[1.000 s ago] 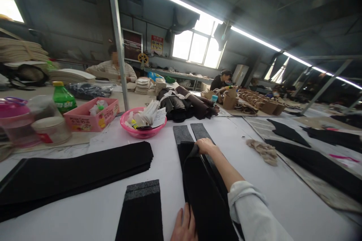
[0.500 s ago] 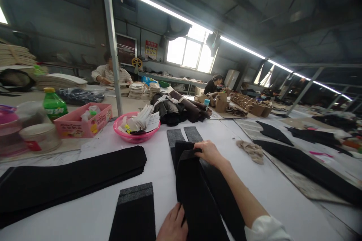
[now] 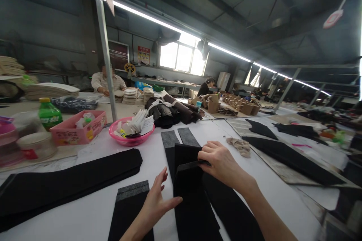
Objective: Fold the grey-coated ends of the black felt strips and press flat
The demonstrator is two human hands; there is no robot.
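Note:
In the head view, my right hand (image 3: 219, 162) pinches the far end of a folded black fabric piece (image 3: 192, 211), whose upper part is lifted and bent over. My left hand (image 3: 158, 197) is open, thumb and fingers spread, just left of that piece; the thumb reaches over its edge. Under and beyond the folded piece lie dark fabric strips (image 3: 169, 139) with grey speckled ends. Another black fabric piece with a grey speckled band (image 3: 132, 191) rests below my left hand. Farther left is a stack of black fabric pieces (image 3: 70, 175).
On the white table (image 3: 93, 211) stand a pink basin (image 3: 132, 141) of papers, a pink box (image 3: 76, 131) and a green bottle (image 3: 49, 113). A beige cloth (image 3: 239, 146) and black cut pieces (image 3: 288, 158) lie to the right. A metal post (image 3: 106, 56) rises behind. Co-workers sit farther back.
My left hand has risen from the fabric's lower left edge and opened. My right hand has moved slightly nearer, bending the fabric's far end over. The camera view has shifted a little.

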